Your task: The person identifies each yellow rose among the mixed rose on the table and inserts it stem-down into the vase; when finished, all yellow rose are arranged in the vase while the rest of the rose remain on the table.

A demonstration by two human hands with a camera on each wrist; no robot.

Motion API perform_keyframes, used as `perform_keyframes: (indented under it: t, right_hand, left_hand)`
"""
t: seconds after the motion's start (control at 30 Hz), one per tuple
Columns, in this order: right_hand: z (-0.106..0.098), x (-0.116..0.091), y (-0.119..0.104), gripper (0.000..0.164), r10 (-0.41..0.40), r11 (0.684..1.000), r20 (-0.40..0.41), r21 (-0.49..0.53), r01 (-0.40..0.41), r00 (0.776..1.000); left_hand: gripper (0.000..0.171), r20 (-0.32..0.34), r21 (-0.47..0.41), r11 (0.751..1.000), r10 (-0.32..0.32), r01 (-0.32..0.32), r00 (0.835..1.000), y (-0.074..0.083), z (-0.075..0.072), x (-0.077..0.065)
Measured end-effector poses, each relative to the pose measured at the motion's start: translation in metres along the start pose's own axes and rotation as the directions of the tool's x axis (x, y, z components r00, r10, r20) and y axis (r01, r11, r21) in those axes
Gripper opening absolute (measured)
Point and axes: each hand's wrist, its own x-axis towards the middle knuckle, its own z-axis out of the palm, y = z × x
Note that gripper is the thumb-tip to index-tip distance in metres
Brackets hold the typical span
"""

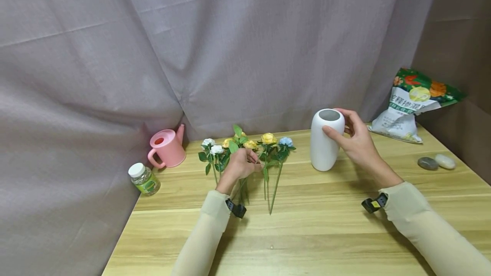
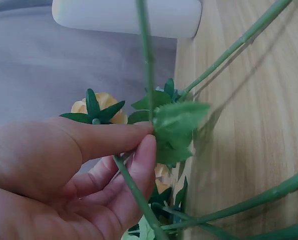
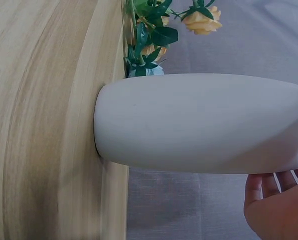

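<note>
My left hand (image 1: 241, 164) is over the bunch of flowers and pinches a green stem (image 2: 146, 60) beside a leaf (image 2: 176, 125) between thumb and fingertips. A yellow rose (image 2: 106, 106), raised above the other blooms, appears to belong to that stem; my fingers hide the join. White roses (image 1: 216, 149) lie left of this hand, a blue rose (image 1: 285, 141) to its right. Farther right, a white vase (image 1: 324, 148) stands upright with its mouth open. My right hand (image 1: 356, 139) grips it near the top, thumb in front and fingers around the far side.
At the left are a pink watering can (image 1: 170, 150) and a white-lidded jar (image 1: 145, 180). A printed bag (image 1: 406, 110) leans at the back right, with a grey stone (image 1: 427, 163) and a white stone (image 1: 445, 161) before it. A grey curtain (image 1: 249, 54) hangs behind the wooden table (image 1: 307, 233).
</note>
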Motion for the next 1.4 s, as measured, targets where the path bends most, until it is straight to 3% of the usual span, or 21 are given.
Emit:
perform_keyframes:
  t: [0.1,0.2,0.37,0.63,0.8,1.03,1.13,1.23,1.4]
  right_hand:
    - [0.0,-0.001,-0.003,0.062,0.0,1.0,-0.001,0.004,0.0,1.0]
    - [0.0,-0.002,-0.006,0.061,0.0,1.0,-0.002,0.007,0.0,1.0]
    - [0.001,-0.002,-0.006,0.062,0.0,1.0,0.001,0.012,0.0,1.0]
    - [0.0,0.0,0.016,0.063,0.007,1.0,0.005,-0.002,-0.007,1.0]
    - [0.0,0.004,0.031,0.063,0.012,1.0,0.0,-0.012,-0.012,1.0]
    - [0.0,0.005,0.03,0.063,0.011,1.0,0.003,-0.013,-0.011,1.0]
    - [0.0,0.005,0.029,0.063,0.012,1.0,-0.003,-0.015,-0.012,1.0]
    - [0.0,0.005,0.029,0.063,0.012,1.0,-0.003,-0.016,-0.012,1.0]
    - [0.0,0.006,0.031,0.063,0.01,1.0,0.001,-0.005,-0.01,1.0]
  left_hand:
    - [0.021,-0.021,-0.019,1.0,0.004,-0.004,1.0,0.002,-0.003,-0.002]
    - [0.02,-0.071,-0.016,0.999,0.051,-0.052,0.996,0.005,-0.009,-0.005]
    - [0.011,-0.191,0.012,0.991,0.136,-0.136,0.972,0.007,-0.023,-0.007]
    - [0.015,-0.336,-0.178,0.964,0.128,-0.196,0.933,0.003,-0.036,-0.007]
    - [0.02,-0.431,-0.228,0.936,0.15,-0.268,0.89,0.005,-0.035,-0.003]
    - [0.019,-0.549,-0.251,0.904,0.161,-0.345,0.821,0.013,-0.034,-0.003]
    - [0.016,-0.57,-0.269,0.887,0.168,-0.376,0.804,0.018,-0.034,-0.003]
    - [0.012,-0.598,-0.31,0.857,0.16,-0.411,0.785,0.024,-0.035,-0.003]
    - [0.009,-0.649,-0.373,0.781,0.167,-0.502,0.742,0.044,-0.035,0.0]
